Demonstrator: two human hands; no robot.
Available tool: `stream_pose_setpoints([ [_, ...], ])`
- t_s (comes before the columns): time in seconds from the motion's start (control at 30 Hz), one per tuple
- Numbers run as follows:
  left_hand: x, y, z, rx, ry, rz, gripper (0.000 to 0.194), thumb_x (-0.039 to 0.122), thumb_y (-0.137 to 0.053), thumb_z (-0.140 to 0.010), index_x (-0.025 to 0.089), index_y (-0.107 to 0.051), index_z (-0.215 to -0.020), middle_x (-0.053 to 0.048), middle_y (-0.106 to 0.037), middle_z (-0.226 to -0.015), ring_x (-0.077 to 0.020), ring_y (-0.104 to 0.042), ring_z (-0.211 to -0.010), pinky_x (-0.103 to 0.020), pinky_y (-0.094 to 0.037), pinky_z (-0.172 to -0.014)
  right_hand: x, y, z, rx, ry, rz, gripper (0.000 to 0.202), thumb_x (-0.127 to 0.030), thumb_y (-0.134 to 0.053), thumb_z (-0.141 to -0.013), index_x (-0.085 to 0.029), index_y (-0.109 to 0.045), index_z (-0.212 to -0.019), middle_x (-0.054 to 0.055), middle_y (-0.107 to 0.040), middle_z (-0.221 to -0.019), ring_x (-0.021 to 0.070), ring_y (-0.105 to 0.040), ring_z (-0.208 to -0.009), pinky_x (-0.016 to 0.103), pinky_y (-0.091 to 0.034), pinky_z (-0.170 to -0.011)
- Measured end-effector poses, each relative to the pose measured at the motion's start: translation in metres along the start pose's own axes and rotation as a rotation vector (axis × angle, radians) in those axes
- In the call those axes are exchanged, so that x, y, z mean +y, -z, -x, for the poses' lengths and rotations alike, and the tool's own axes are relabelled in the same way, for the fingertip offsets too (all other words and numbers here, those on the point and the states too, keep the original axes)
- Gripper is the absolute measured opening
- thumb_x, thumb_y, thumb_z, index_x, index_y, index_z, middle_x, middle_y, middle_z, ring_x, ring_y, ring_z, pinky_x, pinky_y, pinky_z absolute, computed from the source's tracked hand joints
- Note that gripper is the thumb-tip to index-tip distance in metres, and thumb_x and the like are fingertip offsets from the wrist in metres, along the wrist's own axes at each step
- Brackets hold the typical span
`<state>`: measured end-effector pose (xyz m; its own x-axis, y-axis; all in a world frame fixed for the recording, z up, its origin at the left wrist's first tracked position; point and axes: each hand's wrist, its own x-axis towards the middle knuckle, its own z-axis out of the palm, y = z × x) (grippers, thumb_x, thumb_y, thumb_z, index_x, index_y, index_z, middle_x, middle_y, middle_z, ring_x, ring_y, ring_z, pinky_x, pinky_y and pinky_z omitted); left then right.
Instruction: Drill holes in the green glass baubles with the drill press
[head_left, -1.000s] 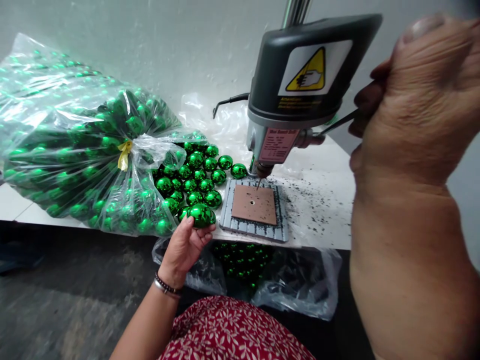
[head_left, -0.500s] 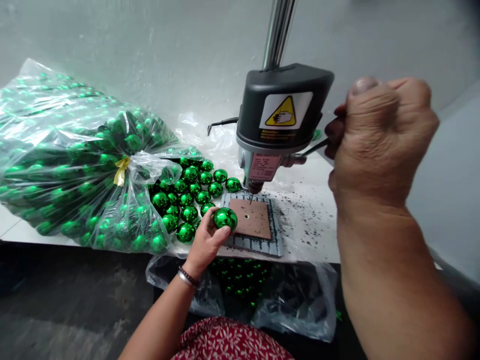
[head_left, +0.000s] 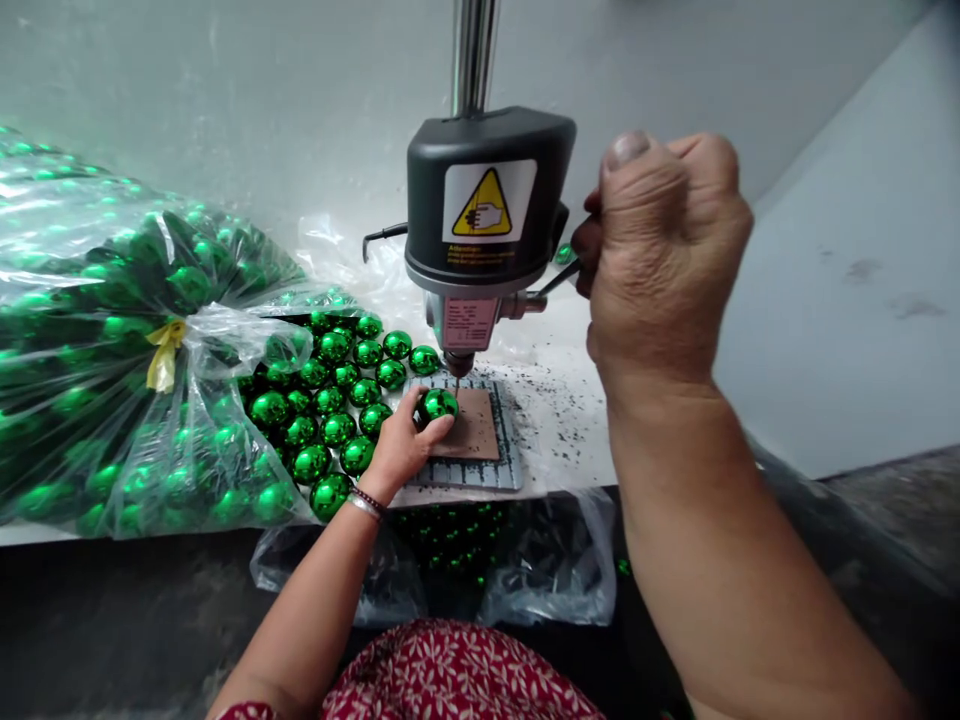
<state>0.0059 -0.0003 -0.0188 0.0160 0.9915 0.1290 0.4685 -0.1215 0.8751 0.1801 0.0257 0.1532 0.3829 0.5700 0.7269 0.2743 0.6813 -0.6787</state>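
A shiny green ball (head_left: pixel 439 404) is held in my left hand (head_left: pixel 405 440), between thumb and fingers. It sits over the left part of a brown square board (head_left: pixel 474 432), close beside the thin drill bit (head_left: pixel 457 386). The board lies on the slotted grey base (head_left: pixel 507 470) of a small drill press (head_left: pixel 487 205), whose dark head bears a yellow warning sign. To the right of that head my right hand (head_left: pixel 664 250) is closed around the press's feed lever (head_left: pixel 561 280); the lever's end is hidden in the fist.
Several loose green balls (head_left: pixel 337 430) lie left of the base. A large clear bag (head_left: pixel 150 370) of green balls, tied with yellow ribbon (head_left: pixel 166 355), fills the left side. Dark shavings (head_left: pixel 555 410) litter the white table. Below its front edge hangs an open plastic bag (head_left: pixel 555 570) with green balls.
My left hand has brought the ball closer to the drill bit. The right hand stays closed on the lever. The whole view has shifted, so the press appears further left.
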Motion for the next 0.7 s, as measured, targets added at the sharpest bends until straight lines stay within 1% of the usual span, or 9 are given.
stream_pose_setpoints([
  [0.07,0.000,-0.001,-0.001,-0.017,-0.024,0.010,0.050,0.040,-0.068,-0.073,0.021,-0.059,-0.117,-0.003,-0.065,-0.095,-0.0195,-0.058,-0.084,-0.030,-0.045,-0.081,0.000,-0.001,-0.001,0.002,0.006,-0.004,0.033,-0.042,-0.047,-0.086,-0.015,-0.035,-0.071,-0.006,-0.037,-0.063,-0.0010,-0.036,-0.054,0.015,-0.033,-0.053],
  [0.13,0.000,-0.001,-0.002,-0.052,-0.032,-0.017,0.050,0.040,-0.069,-0.073,0.020,-0.060,-0.118,-0.005,-0.066,-0.095,-0.0216,-0.060,-0.087,-0.031,-0.046,-0.083,0.001,-0.001,-0.001,0.004,0.011,-0.011,0.032,-0.041,-0.048,-0.087,-0.016,-0.035,-0.071,-0.005,-0.037,-0.063,-0.0002,-0.036,-0.054,0.016,-0.033,-0.052],
  [0.2,0.000,-0.001,-0.003,-0.083,-0.044,-0.083,0.052,0.042,-0.067,-0.074,0.020,-0.059,-0.120,-0.005,-0.067,-0.091,-0.0218,-0.061,-0.083,-0.032,-0.047,-0.081,0.001,-0.001,0.000,0.008,0.009,-0.009,0.031,-0.040,-0.048,-0.087,-0.016,-0.036,-0.071,-0.005,-0.037,-0.063,0.0004,-0.035,-0.055,0.016,-0.034,-0.052],
  [0.27,-0.001,-0.002,-0.004,-0.097,-0.093,-0.149,0.053,0.043,-0.068,-0.073,0.022,-0.059,-0.121,-0.004,-0.067,-0.091,-0.0212,-0.061,-0.079,-0.032,-0.048,-0.078,0.001,0.000,0.000,0.011,0.001,0.001,0.032,-0.041,-0.049,-0.086,-0.016,-0.036,-0.071,-0.005,-0.036,-0.063,0.0005,-0.035,-0.055,0.016,-0.034,-0.052],
  [0.33,-0.002,-0.003,-0.005,-0.091,-0.159,-0.188,0.053,0.040,-0.071,-0.071,0.024,-0.060,-0.121,-0.005,-0.068,-0.099,-0.0215,-0.062,-0.082,-0.032,-0.048,-0.079,0.001,0.000,0.000,0.012,-0.008,0.009,0.032,-0.041,-0.049,-0.086,-0.016,-0.037,-0.071,-0.005,-0.035,-0.063,-0.0001,-0.035,-0.056,0.015,-0.033,-0.052],
  [0.4,-0.004,-0.005,-0.006,-0.086,-0.199,-0.196,0.053,0.036,-0.072,-0.069,0.025,-0.060,-0.120,-0.005,-0.067,-0.108,-0.0224,-0.063,-0.089,-0.032,-0.048,-0.084,0.001,0.001,0.000,0.006,-0.013,0.002,0.032,-0.042,-0.048,-0.086,-0.015,-0.036,-0.072,-0.005,-0.035,-0.063,-0.0012,-0.034,-0.056,0.013,-0.032,-0.053],
  [0.57,-0.010,-0.010,-0.009,-0.083,-0.200,-0.124,0.055,0.034,-0.073,-0.068,0.027,-0.060,-0.121,-0.004,-0.067,-0.116,-0.0240,-0.062,-0.103,-0.035,-0.045,-0.095,0.001,0.002,0.003,-0.024,-0.003,-0.020,0.035,-0.046,-0.047,-0.084,-0.015,-0.035,-0.073,-0.005,-0.034,-0.065,-0.0025,-0.037,-0.056,0.012,-0.029,-0.054],
  [0.7,-0.012,-0.014,-0.010,-0.090,-0.181,-0.094,0.057,0.035,-0.075,-0.068,0.027,-0.060,-0.123,-0.005,-0.066,-0.120,-0.0262,-0.061,-0.108,-0.038,-0.044,-0.098,0.001,0.003,0.008,-0.019,0.041,-0.025,0.037,-0.048,-0.048,-0.084,-0.015,-0.034,-0.072,-0.006,-0.031,-0.061,-0.0019,-0.038,-0.054,0.013,-0.027,-0.051],
])
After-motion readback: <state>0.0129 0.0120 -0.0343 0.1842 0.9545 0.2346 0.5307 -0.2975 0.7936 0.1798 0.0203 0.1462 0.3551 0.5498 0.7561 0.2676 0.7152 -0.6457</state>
